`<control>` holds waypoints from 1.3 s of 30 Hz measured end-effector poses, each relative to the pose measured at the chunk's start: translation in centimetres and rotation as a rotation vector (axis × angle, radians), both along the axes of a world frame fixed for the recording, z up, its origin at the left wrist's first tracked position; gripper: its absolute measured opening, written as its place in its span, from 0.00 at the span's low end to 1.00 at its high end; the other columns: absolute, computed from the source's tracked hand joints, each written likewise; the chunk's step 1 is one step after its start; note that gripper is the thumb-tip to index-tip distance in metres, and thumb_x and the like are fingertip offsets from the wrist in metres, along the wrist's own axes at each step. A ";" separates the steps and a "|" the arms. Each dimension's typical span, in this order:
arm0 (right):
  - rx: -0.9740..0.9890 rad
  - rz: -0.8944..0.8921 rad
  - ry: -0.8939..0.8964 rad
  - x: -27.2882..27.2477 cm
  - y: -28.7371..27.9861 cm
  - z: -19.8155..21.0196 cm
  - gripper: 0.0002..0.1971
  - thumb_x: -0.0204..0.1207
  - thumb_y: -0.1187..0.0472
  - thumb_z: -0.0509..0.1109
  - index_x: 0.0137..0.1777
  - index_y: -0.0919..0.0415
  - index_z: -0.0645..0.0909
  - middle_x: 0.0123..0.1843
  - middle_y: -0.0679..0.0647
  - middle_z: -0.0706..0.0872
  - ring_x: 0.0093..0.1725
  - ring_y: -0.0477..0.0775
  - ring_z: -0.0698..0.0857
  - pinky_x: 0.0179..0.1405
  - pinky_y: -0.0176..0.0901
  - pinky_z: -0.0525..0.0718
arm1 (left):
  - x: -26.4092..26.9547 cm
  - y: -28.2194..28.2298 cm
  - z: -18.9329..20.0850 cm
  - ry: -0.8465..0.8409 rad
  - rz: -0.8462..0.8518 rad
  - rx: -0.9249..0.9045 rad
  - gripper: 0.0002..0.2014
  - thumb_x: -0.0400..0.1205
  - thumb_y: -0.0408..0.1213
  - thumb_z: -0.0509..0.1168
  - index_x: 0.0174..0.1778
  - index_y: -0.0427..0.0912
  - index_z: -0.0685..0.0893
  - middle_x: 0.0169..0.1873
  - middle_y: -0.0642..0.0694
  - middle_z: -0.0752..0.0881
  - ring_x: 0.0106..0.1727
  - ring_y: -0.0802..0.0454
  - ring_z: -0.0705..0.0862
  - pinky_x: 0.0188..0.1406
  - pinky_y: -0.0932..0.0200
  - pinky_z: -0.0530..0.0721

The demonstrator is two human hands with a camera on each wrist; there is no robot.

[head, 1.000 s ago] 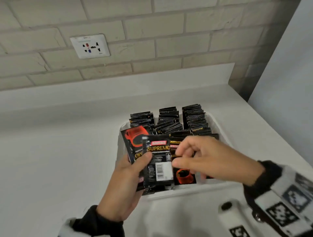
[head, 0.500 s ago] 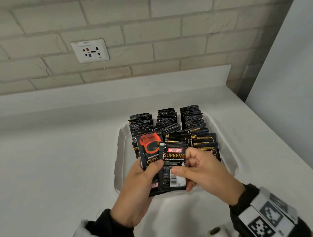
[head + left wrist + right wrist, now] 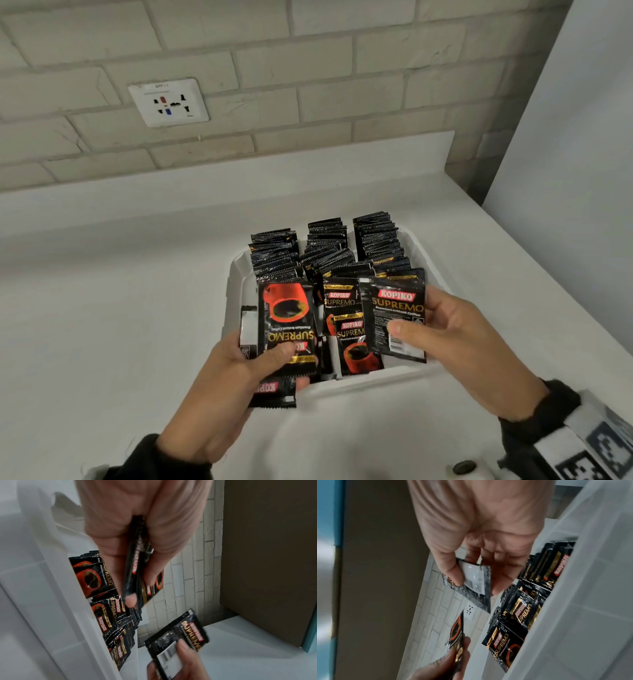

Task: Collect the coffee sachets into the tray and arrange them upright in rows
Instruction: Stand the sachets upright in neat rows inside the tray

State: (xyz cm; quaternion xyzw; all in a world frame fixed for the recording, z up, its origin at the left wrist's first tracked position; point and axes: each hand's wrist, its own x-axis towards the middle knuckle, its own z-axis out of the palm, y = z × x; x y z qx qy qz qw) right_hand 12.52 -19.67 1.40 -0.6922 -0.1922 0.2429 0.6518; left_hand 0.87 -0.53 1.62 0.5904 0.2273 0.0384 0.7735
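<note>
A white tray on the counter holds three rows of black coffee sachets standing upright; a few more lean at the near end. My left hand grips a small stack of sachets over the tray's near left corner, thumb on the front one. My right hand pinches a single sachet by its lower part, over the near right of the tray. In the left wrist view the stack sits between thumb and fingers. The right wrist view shows the single sachet pinched.
White counter runs left and right of the tray. A brick wall with a socket plate stands behind. A pale panel rises at the right edge. A black sleeve and a marker-covered wrist mount show at bottom right.
My right hand has pulled one sachet off the stack in my left hand and carried it to the right. The two hands have moved apart.
</note>
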 end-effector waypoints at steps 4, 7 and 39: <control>0.071 0.006 -0.252 -0.2 0.2 1.4 0.08 0.65 0.71 0.75 0.36 0.63 0.78 0.40 0.50 0.89 0.37 0.45 0.85 0.38 0.30 0.83 | 0.5 -0.1 0.2 0.026 -0.069 0.113 0.20 0.61 0.28 0.72 0.50 0.35 0.85 0.41 0.36 0.91 0.39 0.43 0.90 0.31 0.57 0.87; 0.118 0.033 -0.628 0.2 0.6 2.8 0.06 0.61 0.59 0.72 0.35 0.49 0.78 0.47 0.41 0.86 0.46 0.41 0.85 0.47 0.27 0.80 | 1.1 -0.2 0.5 0.030 -0.118 0.155 0.21 0.59 0.26 0.74 0.49 0.36 0.85 0.42 0.37 0.91 0.41 0.45 0.90 0.38 0.58 0.88; -0.459 0.396 -1.058 -1.8 0.9 3.8 0.29 0.69 0.46 0.68 0.70 0.45 0.67 0.62 0.40 0.74 0.60 0.41 0.73 0.61 0.30 0.67 | 0.2 -1.2 1.8 0.032 -0.244 0.539 0.17 0.70 0.25 0.75 0.46 0.51 0.83 0.38 0.47 0.90 0.38 0.52 0.88 0.39 0.55 0.87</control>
